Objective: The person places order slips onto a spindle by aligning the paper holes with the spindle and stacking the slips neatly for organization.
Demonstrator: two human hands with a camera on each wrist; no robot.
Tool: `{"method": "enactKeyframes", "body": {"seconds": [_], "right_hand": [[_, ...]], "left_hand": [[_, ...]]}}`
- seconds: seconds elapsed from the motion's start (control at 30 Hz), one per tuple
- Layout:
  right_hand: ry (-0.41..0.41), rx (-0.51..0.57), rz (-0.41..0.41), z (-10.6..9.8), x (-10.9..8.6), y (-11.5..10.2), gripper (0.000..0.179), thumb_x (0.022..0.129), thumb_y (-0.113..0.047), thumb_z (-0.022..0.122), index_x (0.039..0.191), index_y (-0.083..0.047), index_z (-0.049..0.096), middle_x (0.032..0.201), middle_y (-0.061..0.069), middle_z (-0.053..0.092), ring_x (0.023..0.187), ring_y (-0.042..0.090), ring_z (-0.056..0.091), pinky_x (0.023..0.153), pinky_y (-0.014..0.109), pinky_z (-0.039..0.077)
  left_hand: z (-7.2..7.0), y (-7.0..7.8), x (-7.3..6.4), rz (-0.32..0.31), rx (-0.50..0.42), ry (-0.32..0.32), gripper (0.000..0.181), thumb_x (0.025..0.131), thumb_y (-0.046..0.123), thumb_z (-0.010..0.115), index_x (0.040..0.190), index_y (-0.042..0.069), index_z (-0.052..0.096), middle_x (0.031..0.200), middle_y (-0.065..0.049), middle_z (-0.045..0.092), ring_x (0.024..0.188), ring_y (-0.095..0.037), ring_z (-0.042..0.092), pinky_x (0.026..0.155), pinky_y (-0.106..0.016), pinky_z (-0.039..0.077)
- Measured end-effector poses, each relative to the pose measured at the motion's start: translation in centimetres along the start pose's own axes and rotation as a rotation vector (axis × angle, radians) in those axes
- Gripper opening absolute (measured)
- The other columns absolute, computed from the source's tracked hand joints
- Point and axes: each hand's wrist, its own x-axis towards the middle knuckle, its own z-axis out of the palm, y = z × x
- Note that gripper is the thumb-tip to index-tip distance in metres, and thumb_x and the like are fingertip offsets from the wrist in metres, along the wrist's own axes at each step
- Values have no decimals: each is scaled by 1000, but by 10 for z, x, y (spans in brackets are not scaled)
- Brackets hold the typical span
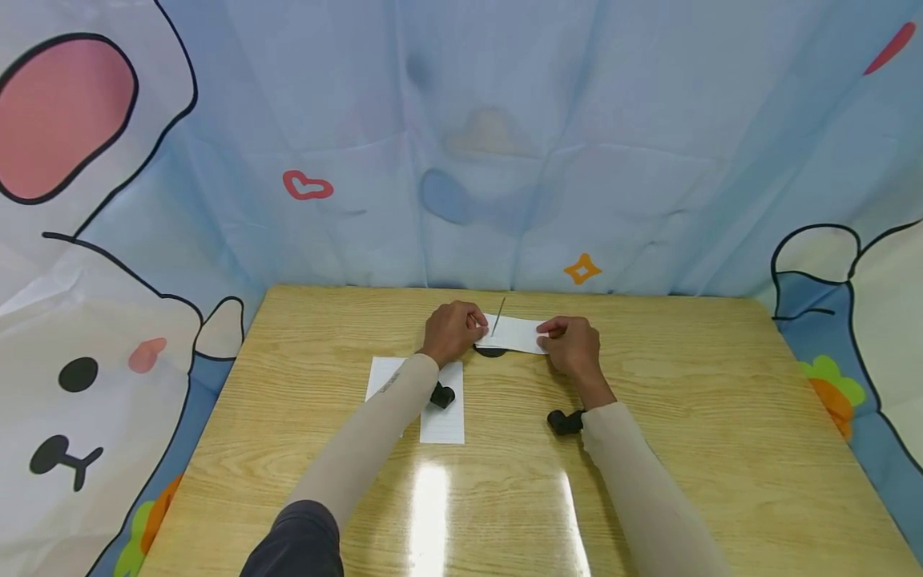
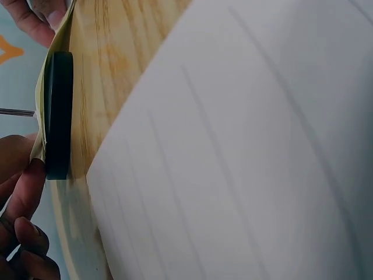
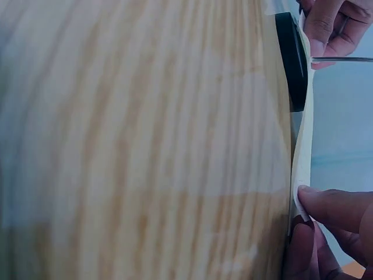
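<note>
Wood-grained surface (image 1: 685, 417) carries everything, and bright reflections lie on its near part. From the near side come two pale sleeves: the left sleeve (image 1: 368, 441), darker at its near end, and the right sleeve (image 1: 649, 489). Black wrist devices sit at them, one at the left wrist (image 1: 443, 396) and one at the right wrist (image 1: 565, 422). Below the left forearm are lined white sheets (image 1: 443, 425), partly hidden by it.

Farther away, a white paper strip (image 1: 521, 336) is held between both hands. Its long axis runs left to right, with the right end slightly nearer. The right grip (image 1: 572, 344) pinches the right end between thumb and fingers; the left grip (image 1: 453, 331) pinches the left end in the same manner. A thin metal spike (image 1: 498, 316) comes up through the strip, clearly closer to the left grip than to the right one. Directly under the strip is the round black base (image 1: 492, 352), of which only the near rim shows in the head view; whether the paper touches it, I cannot tell. Nothing is visible between strip and base except the spike.

Behind the far edge of the surface hangs a blue cloth backdrop (image 1: 505, 80) with cartoon figures.
</note>
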Motion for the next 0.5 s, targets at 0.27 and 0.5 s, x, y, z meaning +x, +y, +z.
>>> {"method": "enactKeyframes", "body": {"seconds": [0.27,0.5], "right_hand": [[20,-25,2,-1,0,-2,11,95,-12,80,103,-5,82,105,18,74,98,36,67,91,52,52],[41,-29,-19,-1,-3,-1,13,94,-13,80,102,-5,82,101,17,73,93,35,67,85,49,51]], "left_hand": [[0,2,0,-14,16,-18,5,96,23,80,97,18,81,79,2,72,69,-12,61,62,-26,43],[-1,3,-1,-36,15,-34,6,97,24,80,99,19,81,81,2,72,71,-13,62,62,-27,43]]}}
